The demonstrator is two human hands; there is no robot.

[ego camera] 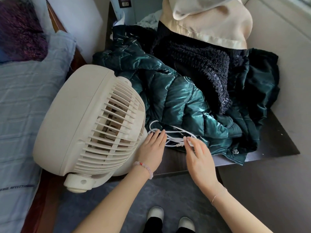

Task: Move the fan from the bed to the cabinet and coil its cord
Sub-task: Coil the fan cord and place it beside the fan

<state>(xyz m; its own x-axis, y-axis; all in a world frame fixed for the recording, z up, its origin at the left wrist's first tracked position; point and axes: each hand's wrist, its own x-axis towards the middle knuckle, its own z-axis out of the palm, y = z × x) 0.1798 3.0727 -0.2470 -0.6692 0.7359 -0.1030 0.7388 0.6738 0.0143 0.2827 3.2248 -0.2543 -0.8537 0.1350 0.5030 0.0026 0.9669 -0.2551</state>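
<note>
The cream fan (80,118) lies tilted at the front left corner of the dark cabinet (277,140), rear grille facing me, its base hanging over the edge. Its thin white cord (175,132) sits in loose loops on the cabinet just right of the fan, partly against a green jacket. My left hand (151,150) lies flat beside the fan's base, fingers straight and resting on the left end of the loops. My right hand (200,158) pinches the right end of the loops between thumb and fingertips; that spot is slightly blurred.
A shiny green puffer jacket (181,101), a dark fleece (202,64) and a beige cloth (210,22) cover most of the cabinet top. The bed (25,98) with blue bedding and a purple pillow (18,31) is at the left. My white slippers (155,214) stand on the blue-grey floor.
</note>
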